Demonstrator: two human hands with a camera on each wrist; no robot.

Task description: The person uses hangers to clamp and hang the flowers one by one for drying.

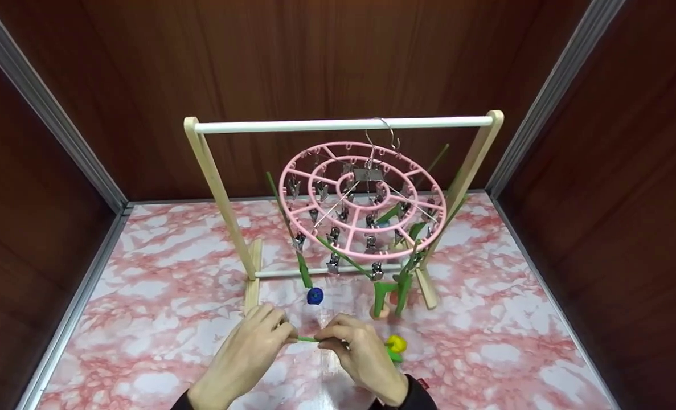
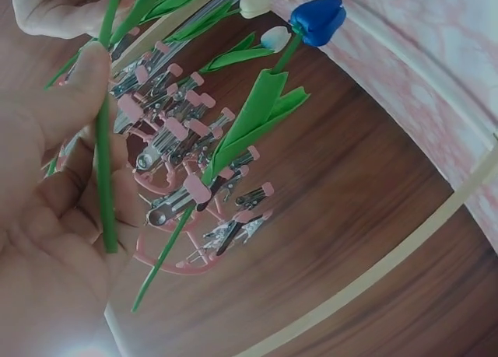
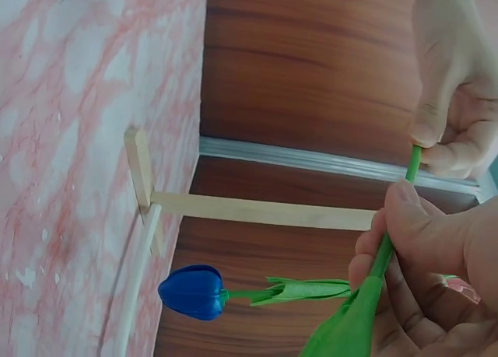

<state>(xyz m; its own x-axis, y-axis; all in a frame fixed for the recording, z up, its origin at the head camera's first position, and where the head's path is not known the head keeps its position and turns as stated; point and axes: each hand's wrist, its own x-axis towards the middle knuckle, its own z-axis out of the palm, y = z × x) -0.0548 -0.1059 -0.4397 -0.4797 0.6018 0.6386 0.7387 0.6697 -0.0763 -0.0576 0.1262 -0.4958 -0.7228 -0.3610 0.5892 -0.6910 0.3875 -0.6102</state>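
Both of my hands hold the green stem [image 1: 306, 339] of an artificial tulip, low in front of the rack. My left hand [image 1: 252, 344] pinches the stem toward its bare end, between thumb and fingers. Farther along, my right hand [image 1: 360, 348] grips it just beside the green leaf [image 3: 342, 326]. A yellow tulip head [image 1: 396, 343] shows past the right hand. A blue tulip [image 1: 315, 296] hangs head down beyond the hands, its stem at a metal clip [image 2: 180, 203] with pink tips. The round pink clip hanger [image 1: 352, 230] hangs above and beyond the hands.
A wooden stand [image 1: 218, 188] with a white top bar [image 1: 292, 126] carries the hanger by its hook. More tulips hang at the right, among them a white one [image 2: 275, 38] and a cream one [image 2: 255, 5]. Brown panels [image 1: 338, 68] enclose the pink marbled table [image 1: 155, 307].
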